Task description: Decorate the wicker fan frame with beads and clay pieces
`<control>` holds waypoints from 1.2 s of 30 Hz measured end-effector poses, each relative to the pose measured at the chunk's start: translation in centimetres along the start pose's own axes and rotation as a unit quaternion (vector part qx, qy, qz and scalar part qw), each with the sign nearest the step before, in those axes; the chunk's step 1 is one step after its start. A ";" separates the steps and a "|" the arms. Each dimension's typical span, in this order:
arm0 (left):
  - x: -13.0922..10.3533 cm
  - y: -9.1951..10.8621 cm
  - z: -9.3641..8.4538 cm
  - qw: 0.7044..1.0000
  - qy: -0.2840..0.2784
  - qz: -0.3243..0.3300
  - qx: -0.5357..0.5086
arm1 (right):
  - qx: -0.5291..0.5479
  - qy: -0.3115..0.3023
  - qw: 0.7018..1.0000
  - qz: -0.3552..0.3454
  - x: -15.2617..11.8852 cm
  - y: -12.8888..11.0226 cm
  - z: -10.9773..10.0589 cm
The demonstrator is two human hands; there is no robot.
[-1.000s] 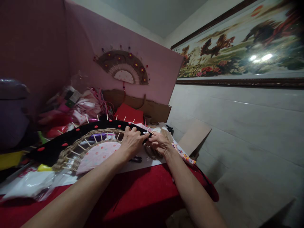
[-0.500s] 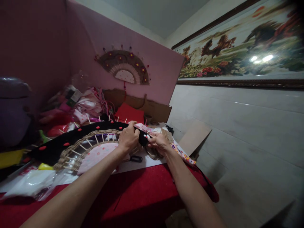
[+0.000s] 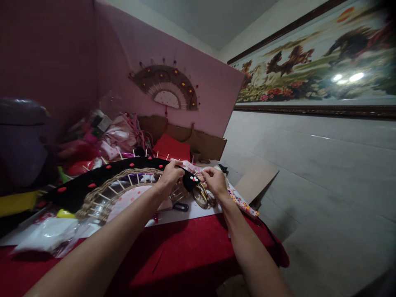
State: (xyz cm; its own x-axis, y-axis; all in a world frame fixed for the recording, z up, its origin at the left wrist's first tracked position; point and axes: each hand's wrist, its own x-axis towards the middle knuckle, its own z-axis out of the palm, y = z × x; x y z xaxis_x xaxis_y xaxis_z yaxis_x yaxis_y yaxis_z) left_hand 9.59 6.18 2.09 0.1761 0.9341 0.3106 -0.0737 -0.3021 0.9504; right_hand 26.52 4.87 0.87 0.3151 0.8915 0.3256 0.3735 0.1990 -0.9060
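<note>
A fan-shaped craft piece has a black band (image 3: 108, 178) dotted with several red spots, a woven cord arc (image 3: 102, 190) and light sticks. My left hand (image 3: 171, 175) grips the band near its right end. White pieces (image 3: 194, 178) with a bit of red sit in a small cluster on that end. Just right of the cluster is my right hand (image 3: 213, 180), its fingers pinched together; what they hold, if anything, is too small to name. Gold-handled scissors (image 3: 200, 196) lie below the band's tip.
A black object (image 3: 180, 207) lies on white paper over the red tablecloth (image 3: 192, 243). White material in a plastic bag (image 3: 48, 235) is at the left front. Behind are red sheets (image 3: 172, 147), piled pink fabric (image 3: 119, 134) and a finished fan (image 3: 167, 86) on the wall.
My right hand has drawn back from the white cluster, slightly up and right, uncovering the scissors. My left hand still holds the band. The whole view has shifted a little.
</note>
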 end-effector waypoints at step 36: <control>0.0 -0.4 -0.1 0.975 -0.148 -0.013 -0.163 | -0.029 -0.106 0.954 -0.277 -2.6 -1.8 0.8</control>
State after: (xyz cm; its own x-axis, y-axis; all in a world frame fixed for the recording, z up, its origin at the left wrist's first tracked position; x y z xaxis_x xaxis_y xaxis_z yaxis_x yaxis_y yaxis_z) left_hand 9.53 6.36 1.68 0.4541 0.8300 0.3238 -0.3661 -0.1575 0.9171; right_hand 24.32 2.50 1.48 -0.1268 0.7189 0.6834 0.4813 0.6470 -0.5914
